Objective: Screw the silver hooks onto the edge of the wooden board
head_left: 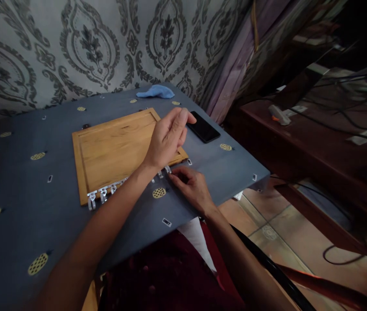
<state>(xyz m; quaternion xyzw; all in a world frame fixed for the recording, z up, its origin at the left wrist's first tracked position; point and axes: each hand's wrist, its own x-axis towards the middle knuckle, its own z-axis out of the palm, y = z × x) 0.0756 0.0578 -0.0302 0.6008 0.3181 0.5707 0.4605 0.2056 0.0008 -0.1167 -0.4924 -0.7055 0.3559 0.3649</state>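
A wooden tray-like board (pixel 112 147) lies on the grey-blue table (pixel 40 207). Along its near edge sits a row of small silver metal hooks (pixel 103 194). My left hand (pixel 168 136) hovers over the board's right end, fingers loosely curled together, nothing visible in them. Just below it, my right hand (pixel 191 183) rests on the table at the board's near right corner, fingertips pinched on one of the silver hooks (pixel 167 169) there.
A black phone (pixel 203 127) lies just right of the board. A blue cloth (pixel 155 91) sits at the table's far edge by the patterned wall. To the right, past the table edge, stands dark wooden furniture (pixel 316 129) with cables, above a tiled floor.
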